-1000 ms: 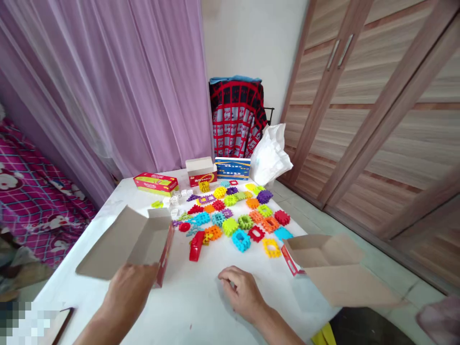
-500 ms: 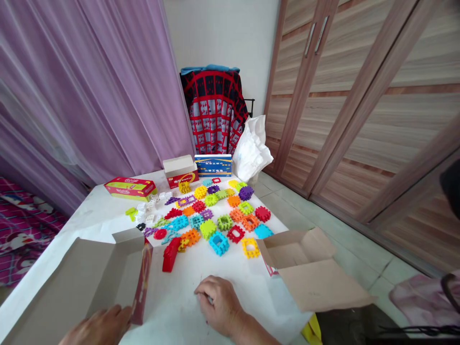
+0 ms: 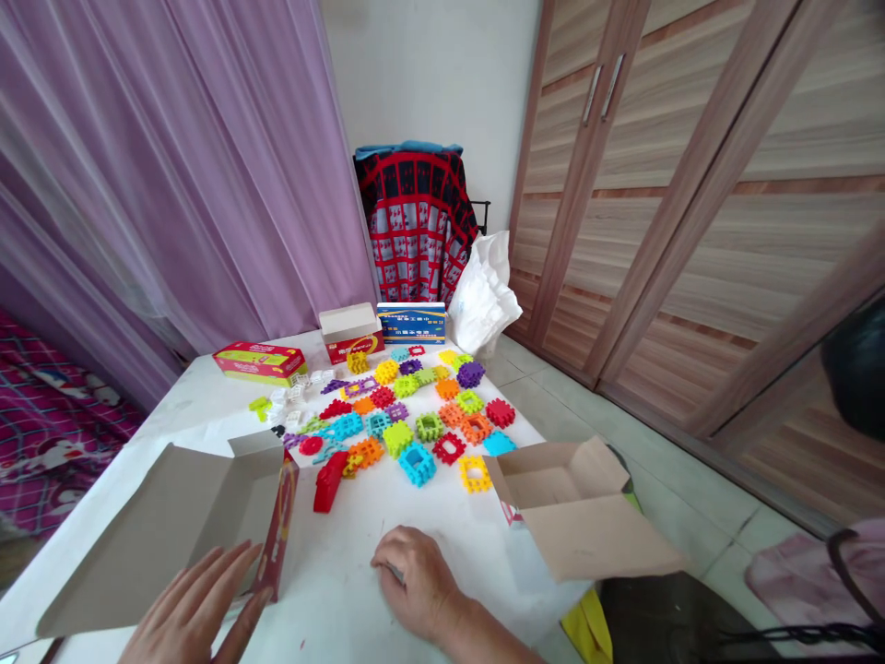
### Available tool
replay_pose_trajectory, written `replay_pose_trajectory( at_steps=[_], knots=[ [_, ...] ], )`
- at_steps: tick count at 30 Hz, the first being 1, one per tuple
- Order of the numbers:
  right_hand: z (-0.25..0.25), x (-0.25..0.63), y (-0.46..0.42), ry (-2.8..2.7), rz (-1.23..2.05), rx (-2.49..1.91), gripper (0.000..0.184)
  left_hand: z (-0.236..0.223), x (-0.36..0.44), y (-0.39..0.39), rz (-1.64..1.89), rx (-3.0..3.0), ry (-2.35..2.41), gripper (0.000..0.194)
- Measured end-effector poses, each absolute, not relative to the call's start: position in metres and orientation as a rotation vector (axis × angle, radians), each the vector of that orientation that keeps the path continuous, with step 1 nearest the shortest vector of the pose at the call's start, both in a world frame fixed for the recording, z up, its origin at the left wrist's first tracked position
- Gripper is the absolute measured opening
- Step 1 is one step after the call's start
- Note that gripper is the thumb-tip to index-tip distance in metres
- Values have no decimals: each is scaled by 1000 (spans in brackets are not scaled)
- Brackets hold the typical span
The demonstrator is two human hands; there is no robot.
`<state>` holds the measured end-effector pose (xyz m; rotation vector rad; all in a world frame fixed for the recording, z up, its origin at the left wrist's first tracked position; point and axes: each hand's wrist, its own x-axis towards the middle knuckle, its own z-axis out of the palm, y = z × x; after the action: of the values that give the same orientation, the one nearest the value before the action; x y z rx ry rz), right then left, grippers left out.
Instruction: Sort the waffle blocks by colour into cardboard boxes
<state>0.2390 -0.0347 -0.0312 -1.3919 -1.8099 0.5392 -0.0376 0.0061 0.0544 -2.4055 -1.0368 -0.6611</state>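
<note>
My left hand (image 3: 200, 604), its fingers stretched out and slightly apart, is over the near end of an open cardboard box (image 3: 277, 530) with a grey inside and a red side. Whether the fingertips touch the box's wall I cannot tell. My right hand (image 3: 415, 576) rests on the white table in a loose fist, with nothing visible in it. Beyond it stands a long red plastic piece (image 3: 330, 481). Colourful interlocking plastic blocks lie spread behind, among them a blue block (image 3: 417, 464) and a yellow square frame (image 3: 475, 474).
At the right edge an open brown box (image 3: 601, 535) has its flap hanging out. A red-and-yellow box (image 3: 259, 362), an open red box (image 3: 352, 341) and a blue box (image 3: 412, 323) line the back, beside a white bag (image 3: 480, 290). Small white pieces (image 3: 294, 397) lie at left.
My left hand has let go of the open box's near edge and its fingers have straightened. My right hand keeps its place. The view has shifted slightly.
</note>
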Motion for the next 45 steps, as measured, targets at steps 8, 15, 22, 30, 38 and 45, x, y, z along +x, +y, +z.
replay_pose_trajectory(
  at_steps=[8, 15, 22, 30, 38, 45],
  knots=[
    [43, 252, -66, -1966, 652, -1366, 21, 33, 36, -1, -843, -2646, -658, 30],
    [152, 382, -9, -1840, 133, -2189, 24, -19, 56, 22, -1062, -2832, -688, 33],
    [90, 429, 81, -1900, 279, -2733, 51, -27, 52, 20, -1256, -2843, -786, 30],
    [67, 410, 94, -1944, 363, -2849, 65, -15, 57, 7, -1190, -2964, -934, 37],
    [52, 398, 96, -1838, 334, -2942, 80, -16, 54, 4, -1220, -2947, -907, 39],
    [55, 396, 91, -1837, 302, -2894, 83, -12, 51, 7, -1202, -2907, -824, 37]
  ],
)
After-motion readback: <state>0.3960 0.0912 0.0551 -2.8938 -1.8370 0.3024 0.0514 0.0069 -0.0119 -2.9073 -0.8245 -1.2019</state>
